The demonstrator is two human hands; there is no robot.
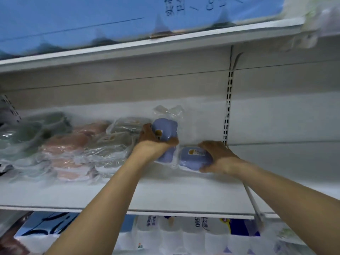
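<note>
Two blue slipper packs in clear plastic bags are at the middle of a white shelf (pixel 184 192). My left hand (pixel 156 142) grips the upright blue pack (pixel 165 129), holding it tilted against the row of packs on its left. My right hand (pixel 215 153) grips the second blue pack (pixel 193 157), which lies flat on the shelf just right of the first. Both arms reach up and forward from below.
Left of my hands, pink (pixel 71 142), grey (pixel 119 137) and green (pixel 36 129) bagged packs are stacked along the shelf. The shelf's right part is bare white board. A blue sign (pixel 110 17) sits above the upper shelf. Paper-roll packs (pixel 184 234) fill the shelf below.
</note>
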